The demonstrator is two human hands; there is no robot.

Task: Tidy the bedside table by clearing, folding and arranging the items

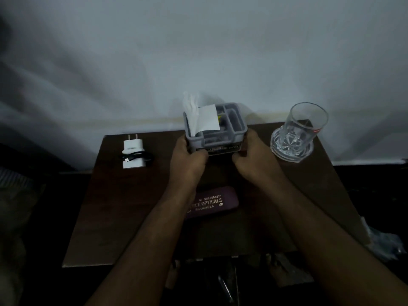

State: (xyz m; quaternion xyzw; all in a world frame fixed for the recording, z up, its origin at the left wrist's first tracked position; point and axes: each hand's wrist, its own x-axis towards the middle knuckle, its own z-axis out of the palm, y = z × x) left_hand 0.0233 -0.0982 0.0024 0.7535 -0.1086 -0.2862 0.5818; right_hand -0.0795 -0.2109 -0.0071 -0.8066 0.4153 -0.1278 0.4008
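A grey compartmented organiser box (237, 129) stands at the back middle of the dark wooden bedside table (114, 217). White tissue paper (201, 118) sticks up out of its left compartment. My left hand (187, 157) grips the box's left front corner and my right hand (251, 155) grips its right front corner. A purple spectacle case (214, 203) printed "OPTICALS" lies flat between my forearms, partly hidden by the left one.
A white charger plug (133, 154) with a black cable wound round it lies at the back left. A clear drinking glass (303, 129) stands on a cut-glass coaster at the back right. A pale wall rises behind the table. Dark floor clutter lies below.
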